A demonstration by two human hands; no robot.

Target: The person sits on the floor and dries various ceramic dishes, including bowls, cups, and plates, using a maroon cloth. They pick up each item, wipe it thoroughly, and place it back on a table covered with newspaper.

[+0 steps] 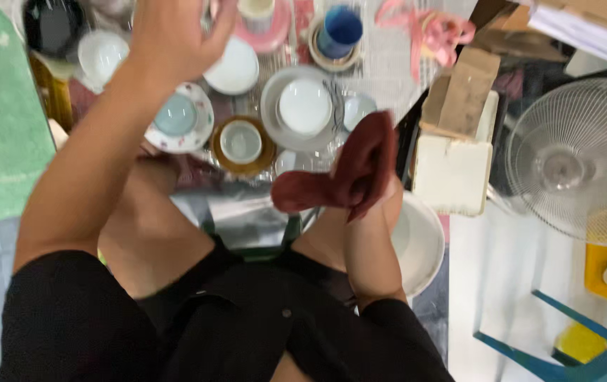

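Head view: a dark red cloth (349,173) is gripped by the right hand (381,194), above the knees. Left hand (176,35) is raised over white dishes (303,106); its finger state cannot be told.

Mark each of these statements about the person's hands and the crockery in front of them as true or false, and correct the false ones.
1. The right hand holds a dark red cloth. True.
2. The left hand rests flat on the floor. False: it is raised over the dishes, near a white plate.
3. A blue cup stands at the far end of the dishes. True.
4. The white fan is on the person's left. False: it is on their right.
5. A small white cup sits on a brown saucer. True.
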